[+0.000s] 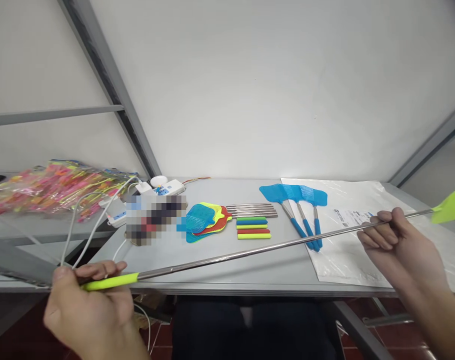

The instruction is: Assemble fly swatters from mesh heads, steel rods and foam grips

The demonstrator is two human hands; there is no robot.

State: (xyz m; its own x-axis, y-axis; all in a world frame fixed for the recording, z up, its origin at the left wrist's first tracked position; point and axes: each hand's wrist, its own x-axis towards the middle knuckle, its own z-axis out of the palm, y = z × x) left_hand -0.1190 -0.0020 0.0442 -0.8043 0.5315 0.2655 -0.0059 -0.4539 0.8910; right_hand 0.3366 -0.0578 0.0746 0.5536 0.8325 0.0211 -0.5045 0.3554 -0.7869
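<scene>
A fly swatter (227,257) with a long, extended metal rod stretches across the view between my two hands. My left hand (94,310) is closed around its yellow-green grip at the lower left. Near the swatter's yellow-green head (450,205), my right hand (403,250) pinches the metal rod. Behind the rod lie loose swatter heads (207,222) in blue, yellow and red, overlapping one another. Beside them are several metal rods (252,210) in a row and coloured grip sleeves (253,233). Farther right rest 3 blue fly swatters (302,215) with short rods, fanned out.
A white plastic mailer bag (347,200) with a label covers the table's right side. At the left are a power strip (171,187), white cables (88,235) and a blurred patch. Colourful plastic-wrapped packets (62,190) lie farther left, past a grey metal frame post (118,90).
</scene>
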